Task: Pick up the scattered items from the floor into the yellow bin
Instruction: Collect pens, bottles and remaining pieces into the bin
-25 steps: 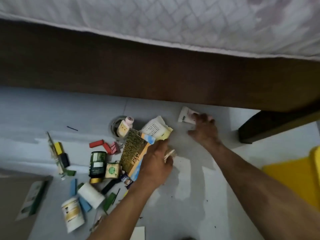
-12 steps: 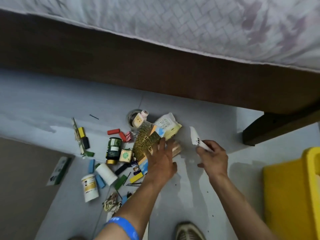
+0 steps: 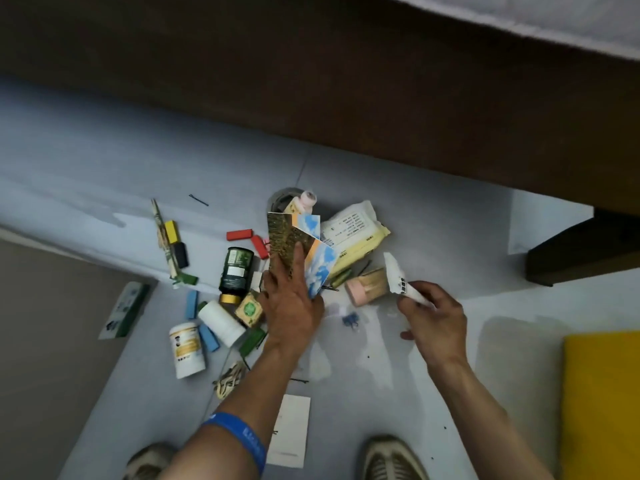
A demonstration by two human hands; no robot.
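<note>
Currently: bin (image 3: 602,403) lies right of both hands. Right hand (image 3: 433,320) (nearer) pinches white tube (image 3: 398,278); left hand (image 3: 294,303) grips cards (image 3: 298,251).

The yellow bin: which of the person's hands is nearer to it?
Right. The right hand, holding a white tube, is nearer the yellow bin; the left hand is farther, over the pile.

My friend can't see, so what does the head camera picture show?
A person's left hand holds picture cards over a pile of clutter on the floor, the right hand pinches a small white packet, and the yellow bin waits at right.
</note>
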